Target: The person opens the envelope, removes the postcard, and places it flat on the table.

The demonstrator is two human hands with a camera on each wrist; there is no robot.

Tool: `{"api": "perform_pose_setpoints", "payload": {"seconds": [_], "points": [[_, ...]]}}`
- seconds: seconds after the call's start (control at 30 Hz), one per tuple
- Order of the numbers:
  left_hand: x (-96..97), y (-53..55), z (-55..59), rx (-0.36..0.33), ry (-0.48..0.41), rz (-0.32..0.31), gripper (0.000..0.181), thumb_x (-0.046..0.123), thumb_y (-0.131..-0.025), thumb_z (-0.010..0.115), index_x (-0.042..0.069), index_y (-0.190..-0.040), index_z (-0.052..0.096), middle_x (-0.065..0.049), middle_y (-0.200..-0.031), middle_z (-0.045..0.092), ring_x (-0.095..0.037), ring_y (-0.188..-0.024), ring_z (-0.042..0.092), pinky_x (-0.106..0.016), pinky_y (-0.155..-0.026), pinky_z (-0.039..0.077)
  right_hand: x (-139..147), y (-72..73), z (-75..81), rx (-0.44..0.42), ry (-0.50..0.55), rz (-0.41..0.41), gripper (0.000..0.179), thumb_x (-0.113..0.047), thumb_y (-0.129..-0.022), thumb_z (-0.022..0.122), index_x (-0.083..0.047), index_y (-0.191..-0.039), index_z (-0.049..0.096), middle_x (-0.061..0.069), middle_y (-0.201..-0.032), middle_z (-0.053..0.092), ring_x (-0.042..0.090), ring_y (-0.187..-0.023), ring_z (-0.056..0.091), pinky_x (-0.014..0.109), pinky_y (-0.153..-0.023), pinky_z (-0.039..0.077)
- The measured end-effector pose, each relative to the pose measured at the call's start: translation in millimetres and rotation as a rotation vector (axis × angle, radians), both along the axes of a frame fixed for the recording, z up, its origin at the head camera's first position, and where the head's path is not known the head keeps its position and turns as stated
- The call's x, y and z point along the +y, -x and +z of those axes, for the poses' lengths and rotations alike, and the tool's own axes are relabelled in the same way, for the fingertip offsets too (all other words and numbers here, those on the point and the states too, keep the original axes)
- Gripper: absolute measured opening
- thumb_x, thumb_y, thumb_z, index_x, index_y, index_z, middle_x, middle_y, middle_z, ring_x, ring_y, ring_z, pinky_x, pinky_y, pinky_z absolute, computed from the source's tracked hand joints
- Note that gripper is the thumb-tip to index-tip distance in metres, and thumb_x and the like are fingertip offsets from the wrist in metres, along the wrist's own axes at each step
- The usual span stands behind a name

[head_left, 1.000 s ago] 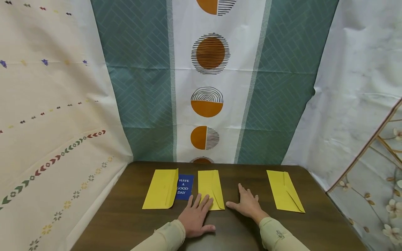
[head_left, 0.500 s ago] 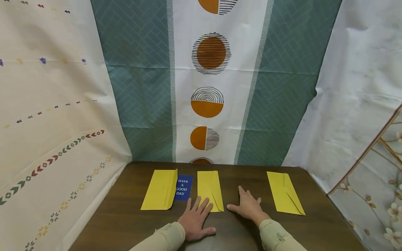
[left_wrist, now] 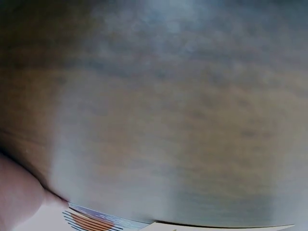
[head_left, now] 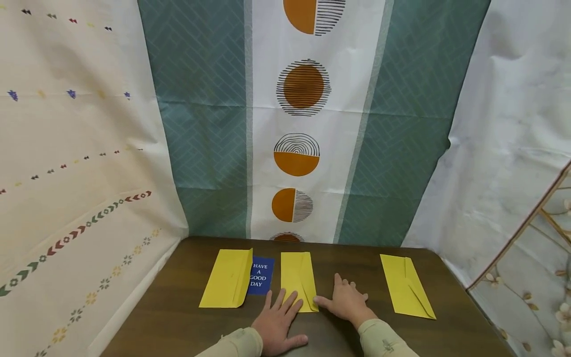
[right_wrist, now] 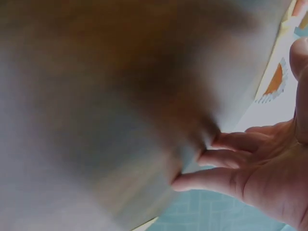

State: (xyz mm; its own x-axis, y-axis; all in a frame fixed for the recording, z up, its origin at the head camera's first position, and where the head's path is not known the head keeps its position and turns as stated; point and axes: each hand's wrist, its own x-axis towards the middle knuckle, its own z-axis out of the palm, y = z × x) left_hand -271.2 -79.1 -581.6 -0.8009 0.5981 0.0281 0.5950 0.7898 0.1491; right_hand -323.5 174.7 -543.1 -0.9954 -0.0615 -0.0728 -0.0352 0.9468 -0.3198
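Note:
In the head view my left hand (head_left: 275, 325) lies flat with spread fingers, its fingertips on the lower end of the middle yellow envelope (head_left: 295, 272). My right hand (head_left: 348, 300) is just right of that envelope, fingers extended, thumb tip right at the envelope's lower right corner. The right wrist view shows the same right hand (right_wrist: 269, 168) with fingertips down at the dark tabletop. Left of the middle envelope lies a blue card (head_left: 260, 277) reading "HAVE A GOOD DAY", its left edge beneath the flap of another yellow envelope (head_left: 225, 278).
A third yellow envelope (head_left: 407, 285) lies on the right side of the dark wooden table (head_left: 178, 317). Behind the table hangs a green and white patterned curtain (head_left: 209, 148). Patterned cloths flank the left and right sides.
My right hand has shifted slightly left, bringing its thumb to the middle envelope's corner. The left hand stays on that envelope. The head view has tilted up a little.

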Motion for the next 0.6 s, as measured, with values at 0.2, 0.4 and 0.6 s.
{"api": "perform_pose_setpoints", "payload": {"seconds": [0.2, 0.4, 0.6], "points": [[1.2, 0.9, -3.0, 0.007, 0.018, 0.014, 0.093, 0.085, -0.100, 0.028, 0.025, -0.171, 0.029, -0.004, -0.180, 0.022, -0.043, -0.165, 0.023, -0.078, -0.125, 0.015, -14.0, 2.1, 11.5, -0.071, 0.006, -0.030, 0.125, -0.081, -0.080, 0.075, 0.007, -0.160, 0.038, 0.045, -0.151, 0.049, 0.069, -0.142, 0.042, 0.090, -0.103, 0.034], [3.6, -4.7, 11.9, 0.003, 0.061, 0.022, 0.090, 0.084, -0.100, 0.034, 0.026, -0.170, 0.032, -0.002, -0.180, 0.025, -0.041, -0.165, 0.026, -0.075, -0.126, 0.021, -21.1, 3.3, 14.5, -0.117, -0.003, -0.036, 0.131, -0.082, -0.074, 0.079, 0.006, -0.162, 0.037, 0.048, -0.154, 0.042, 0.072, -0.145, 0.035, 0.092, -0.103, 0.032], [3.1, -3.6, 8.1, -0.008, 0.045, 0.011, 0.093, 0.084, -0.100, 0.033, 0.024, -0.170, 0.032, -0.004, -0.180, 0.024, -0.042, -0.165, 0.025, -0.077, -0.125, 0.019, -26.0, 1.8, 10.3, -0.132, -0.026, -0.050, 0.139, -0.087, -0.066, 0.080, 0.002, -0.163, 0.037, 0.047, -0.158, 0.037, 0.071, -0.148, 0.031, 0.094, -0.103, 0.029]]}}
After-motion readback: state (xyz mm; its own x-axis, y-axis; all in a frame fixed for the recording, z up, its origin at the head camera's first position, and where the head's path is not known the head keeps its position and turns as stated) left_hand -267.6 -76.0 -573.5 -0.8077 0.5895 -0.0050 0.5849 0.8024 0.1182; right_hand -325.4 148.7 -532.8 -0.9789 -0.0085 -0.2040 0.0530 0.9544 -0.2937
